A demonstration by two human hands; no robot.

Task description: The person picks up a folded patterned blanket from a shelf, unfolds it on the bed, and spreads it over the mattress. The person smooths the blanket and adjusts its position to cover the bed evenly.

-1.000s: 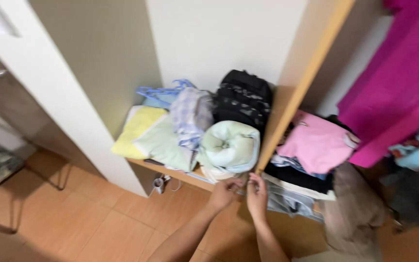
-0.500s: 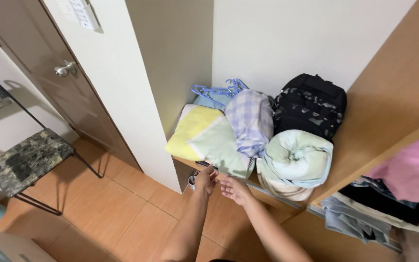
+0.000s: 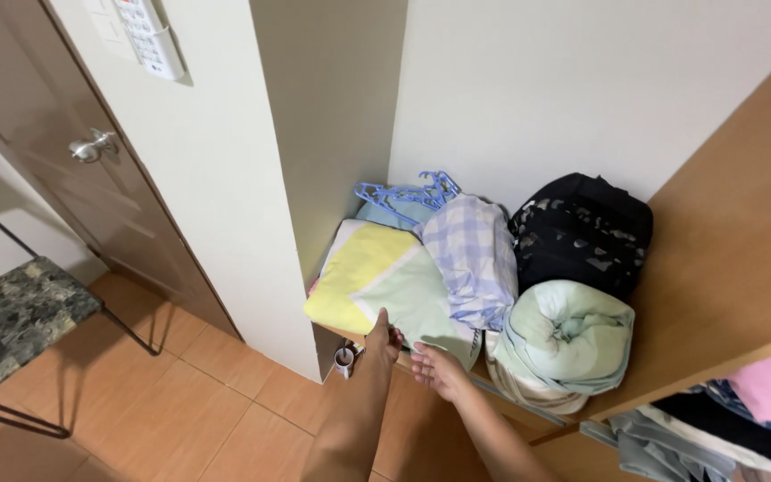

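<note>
At the far left a dark marbled stool on thin black legs stands on the orange tiled floor, before a brown door with a silver knob. A cream wall panel closes off the left side of the open closet. On the wooden shelf inside, a folded yellow and pale green blanket lies at the left end, with blue plastic hangers behind it. The left hand rests its fingers on the blanket's front edge, near the lower corner, fingers together and not closed around anything. Just to its right, the right hand hovers open below the same edge, palm up, holding nothing. Next along comes a blue checked cloth lying over the blanket's right side, then a rolled mint-green quilt with a black bag behind it. At the lower right, pink and dark clothes pile on a lower level.
</note>
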